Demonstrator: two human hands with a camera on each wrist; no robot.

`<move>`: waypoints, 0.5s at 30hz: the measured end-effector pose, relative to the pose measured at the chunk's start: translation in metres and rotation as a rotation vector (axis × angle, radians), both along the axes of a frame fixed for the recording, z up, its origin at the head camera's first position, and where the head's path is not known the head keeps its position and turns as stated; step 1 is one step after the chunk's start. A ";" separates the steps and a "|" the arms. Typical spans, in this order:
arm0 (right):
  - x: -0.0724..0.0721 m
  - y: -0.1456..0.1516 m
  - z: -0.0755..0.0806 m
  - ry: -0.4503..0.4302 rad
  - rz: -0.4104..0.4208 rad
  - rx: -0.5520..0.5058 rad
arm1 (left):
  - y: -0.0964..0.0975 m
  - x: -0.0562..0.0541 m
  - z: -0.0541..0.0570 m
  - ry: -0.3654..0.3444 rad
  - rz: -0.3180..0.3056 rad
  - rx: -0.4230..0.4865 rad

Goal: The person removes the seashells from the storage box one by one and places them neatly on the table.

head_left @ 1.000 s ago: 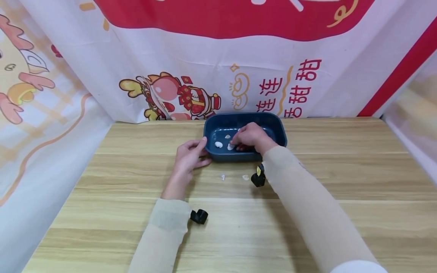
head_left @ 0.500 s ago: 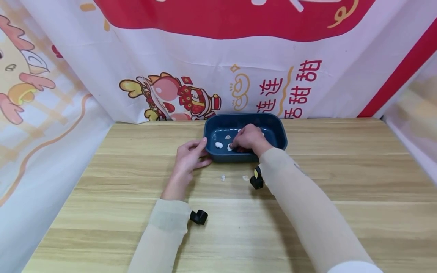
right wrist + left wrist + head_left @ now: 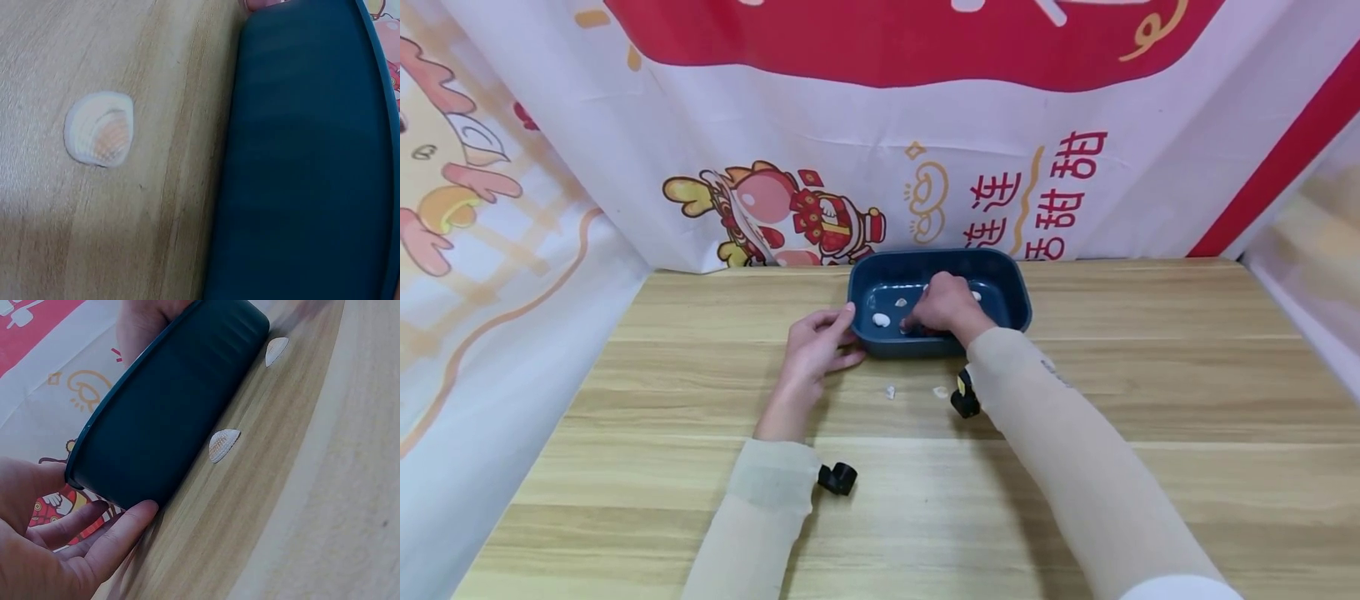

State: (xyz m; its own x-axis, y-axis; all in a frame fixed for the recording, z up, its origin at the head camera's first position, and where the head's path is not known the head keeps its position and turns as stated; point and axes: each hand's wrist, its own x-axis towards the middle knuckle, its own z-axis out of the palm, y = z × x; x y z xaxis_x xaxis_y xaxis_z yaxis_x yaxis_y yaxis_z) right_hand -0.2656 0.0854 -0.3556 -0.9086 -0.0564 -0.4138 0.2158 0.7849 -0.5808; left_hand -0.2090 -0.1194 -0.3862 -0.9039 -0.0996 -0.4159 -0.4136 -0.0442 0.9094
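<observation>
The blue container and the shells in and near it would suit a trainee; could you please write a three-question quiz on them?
1. Which hand reaches into the blue container?
2. True or false: the two shells outside it lie behind it, against the backdrop.
3. Which wrist view shows both of those shells? A) left B) right C) neither

Key:
1. The right hand.
2. False: they lie on the table, on the person's side of the container.
3. A; the right wrist view shows only one.
</observation>
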 end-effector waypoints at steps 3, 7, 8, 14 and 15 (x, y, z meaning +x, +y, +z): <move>0.002 0.001 0.001 0.017 0.013 0.010 | 0.001 0.000 0.000 0.008 -0.005 -0.004; 0.004 0.001 0.002 0.024 0.032 0.002 | 0.001 -0.001 0.000 0.032 -0.003 -0.007; 0.004 0.001 0.003 0.019 0.034 0.002 | 0.001 0.000 0.000 0.032 -0.006 -0.006; 0.005 0.002 0.003 0.018 0.040 0.039 | 0.001 0.000 0.000 0.017 -0.017 -0.008; 0.005 0.002 0.003 0.024 0.038 0.046 | 0.002 0.000 0.000 0.018 -0.018 -0.009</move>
State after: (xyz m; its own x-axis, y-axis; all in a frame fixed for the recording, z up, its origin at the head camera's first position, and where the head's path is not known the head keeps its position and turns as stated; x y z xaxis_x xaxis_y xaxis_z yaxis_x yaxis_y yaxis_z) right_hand -0.2605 0.0874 -0.3525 -0.9160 -0.0725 -0.3946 0.1715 0.8185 -0.5484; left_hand -0.2093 -0.1176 -0.3866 -0.9128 -0.0873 -0.3991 -0.3981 -0.0290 0.9169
